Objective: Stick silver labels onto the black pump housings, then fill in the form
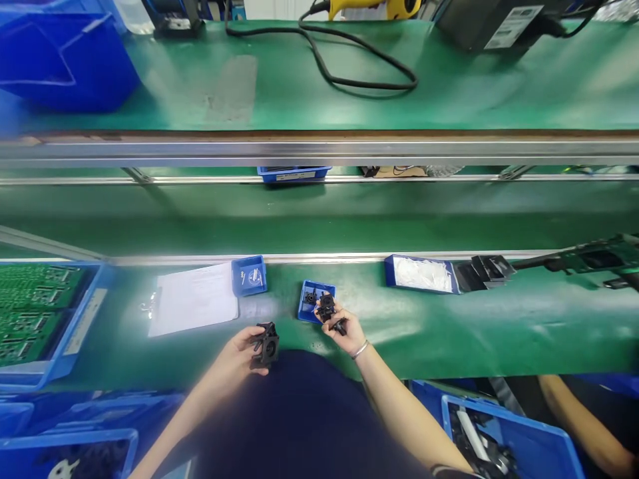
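Note:
My left hand grips a black plastic housing with a round opening, held up near the bench's front edge. Several small black parts are in my right hand, its fingers closed around them; their exact kind is too small to tell. That hand is over the right front side of a small blue bin, where another black part lies. A bracelet is on my right wrist.
A clipboard with paper and a blue tray lie to the left, beyond which is a crate of green circuit boards. A box with white contents stands right. A shelf crosses above. Another person's arm shows lower right, beside a blue crate.

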`<action>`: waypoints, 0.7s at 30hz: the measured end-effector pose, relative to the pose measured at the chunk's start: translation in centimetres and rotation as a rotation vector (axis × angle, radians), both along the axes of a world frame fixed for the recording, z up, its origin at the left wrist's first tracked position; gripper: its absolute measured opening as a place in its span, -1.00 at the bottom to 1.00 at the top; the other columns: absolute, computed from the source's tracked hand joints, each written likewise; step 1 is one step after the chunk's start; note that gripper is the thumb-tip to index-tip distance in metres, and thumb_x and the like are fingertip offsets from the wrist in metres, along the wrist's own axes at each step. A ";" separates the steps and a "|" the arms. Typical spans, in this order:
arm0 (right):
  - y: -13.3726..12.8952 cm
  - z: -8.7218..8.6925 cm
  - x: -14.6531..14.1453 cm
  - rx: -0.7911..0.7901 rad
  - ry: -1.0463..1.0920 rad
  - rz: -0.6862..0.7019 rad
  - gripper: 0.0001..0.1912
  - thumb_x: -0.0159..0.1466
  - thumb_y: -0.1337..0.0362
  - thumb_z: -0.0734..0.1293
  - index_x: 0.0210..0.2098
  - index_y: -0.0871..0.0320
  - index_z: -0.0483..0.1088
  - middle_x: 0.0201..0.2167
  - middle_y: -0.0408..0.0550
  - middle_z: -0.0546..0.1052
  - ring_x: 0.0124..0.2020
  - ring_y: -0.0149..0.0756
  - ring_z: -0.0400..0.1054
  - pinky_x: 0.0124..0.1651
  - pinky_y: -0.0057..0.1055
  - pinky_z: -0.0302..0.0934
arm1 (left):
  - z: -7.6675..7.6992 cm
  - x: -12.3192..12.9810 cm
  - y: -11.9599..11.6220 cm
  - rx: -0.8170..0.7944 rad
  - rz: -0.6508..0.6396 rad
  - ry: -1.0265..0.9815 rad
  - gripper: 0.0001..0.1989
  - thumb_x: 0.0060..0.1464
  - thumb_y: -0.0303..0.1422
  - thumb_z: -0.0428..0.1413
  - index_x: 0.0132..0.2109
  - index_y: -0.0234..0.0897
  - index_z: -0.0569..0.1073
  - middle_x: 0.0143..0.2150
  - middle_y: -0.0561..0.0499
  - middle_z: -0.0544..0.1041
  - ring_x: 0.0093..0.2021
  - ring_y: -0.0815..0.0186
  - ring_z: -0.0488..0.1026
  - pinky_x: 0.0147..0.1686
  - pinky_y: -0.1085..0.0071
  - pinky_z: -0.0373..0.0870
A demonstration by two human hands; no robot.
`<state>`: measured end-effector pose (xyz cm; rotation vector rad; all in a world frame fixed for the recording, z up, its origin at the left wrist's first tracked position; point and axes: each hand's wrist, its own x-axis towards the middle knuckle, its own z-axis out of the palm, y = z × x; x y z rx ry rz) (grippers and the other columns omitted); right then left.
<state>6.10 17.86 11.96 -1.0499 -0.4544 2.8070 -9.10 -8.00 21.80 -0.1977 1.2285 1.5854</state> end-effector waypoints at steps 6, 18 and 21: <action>-0.2 -0.6 -0.7 0.130 -0.109 0.017 -0.08 -0.06 0.54 0.27 0.26 -0.17 0.10 -0.14 -0.07 0.57 -0.25 -0.16 0.51 -0.53 -0.49 0.21 | -0.2 -0.5 0.0 -0.044 0.001 -0.014 -0.57 -0.23 -0.32 0.42 -0.15 -0.20 0.52 -0.02 -0.08 0.48 -0.35 0.27 0.53 -0.48 0.34 0.57; -0.6 0.7 -0.2 0.140 -0.161 0.020 -0.16 -0.06 0.54 0.26 0.20 -0.08 0.19 -0.15 -0.06 0.53 -0.21 -0.16 0.51 -0.56 -0.53 0.18 | -0.3 -0.7 0.1 -0.045 0.012 -0.046 -0.57 -0.21 -0.32 0.41 -0.14 -0.19 0.51 -0.17 -0.03 0.52 -0.37 0.28 0.53 -0.47 0.37 0.55; -0.5 0.6 -1.0 0.086 -0.174 0.008 -0.23 -0.04 0.54 0.26 0.16 -0.05 0.21 -0.14 -0.04 0.52 -0.12 -0.09 0.51 -0.48 -0.48 0.24 | -0.6 -0.8 0.0 -0.030 0.007 -0.049 -0.58 -0.19 -0.33 0.41 -0.14 -0.19 0.51 -0.16 -0.04 0.52 -0.36 0.28 0.53 -0.47 0.36 0.56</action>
